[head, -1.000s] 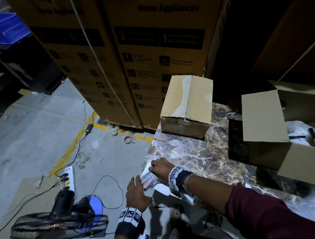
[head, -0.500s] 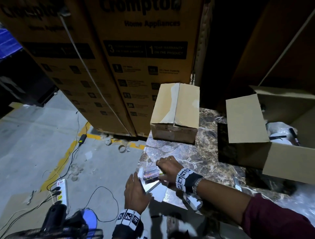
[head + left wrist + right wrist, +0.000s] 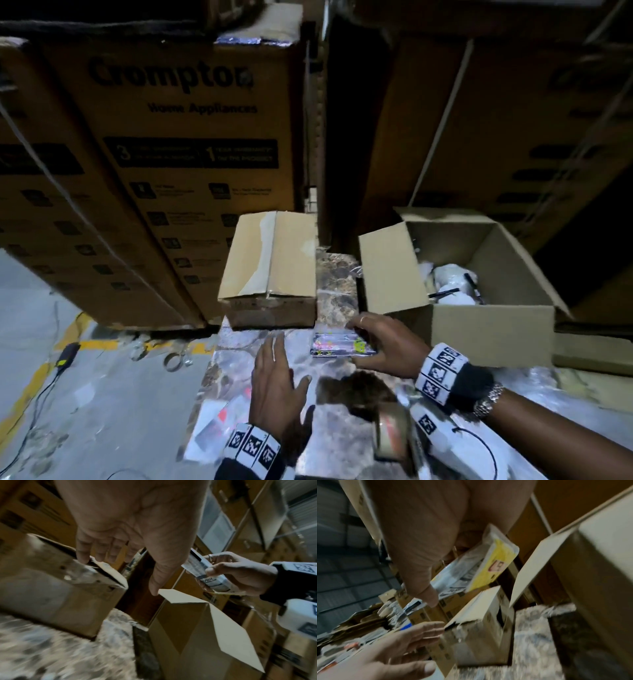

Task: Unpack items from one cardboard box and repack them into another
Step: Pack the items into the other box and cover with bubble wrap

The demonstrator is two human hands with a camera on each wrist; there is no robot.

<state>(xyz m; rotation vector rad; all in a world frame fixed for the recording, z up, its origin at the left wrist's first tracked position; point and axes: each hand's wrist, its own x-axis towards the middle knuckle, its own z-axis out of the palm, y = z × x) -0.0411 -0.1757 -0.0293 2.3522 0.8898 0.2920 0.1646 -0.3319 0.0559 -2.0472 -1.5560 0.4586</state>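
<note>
My right hand (image 3: 383,339) grips a flat plastic packet (image 3: 340,344) with yellow and dark print, held just above the marble table (image 3: 342,284) between the two boxes; the packet (image 3: 481,566) shows under my thumb in the right wrist view and again as a packet (image 3: 204,572) in the left wrist view. My left hand (image 3: 274,373) hovers flat and empty left of it, fingers straight, pointing at the closed cardboard box (image 3: 270,270). An open cardboard box (image 3: 479,315) stands to the right with white wrapped items (image 3: 452,284) inside.
A roll of brown tape (image 3: 394,435) lies near the table's front edge by my right wrist. More packets (image 3: 219,421) lie at the table's left corner. Tall printed cartons (image 3: 178,154) wall off the back. Cables and a power strip lie on the floor at left.
My right hand has carried the packet from the table's left corner up and to the right, toward the gap between the boxes. My left hand let go and moved forward, fingers straightened.
</note>
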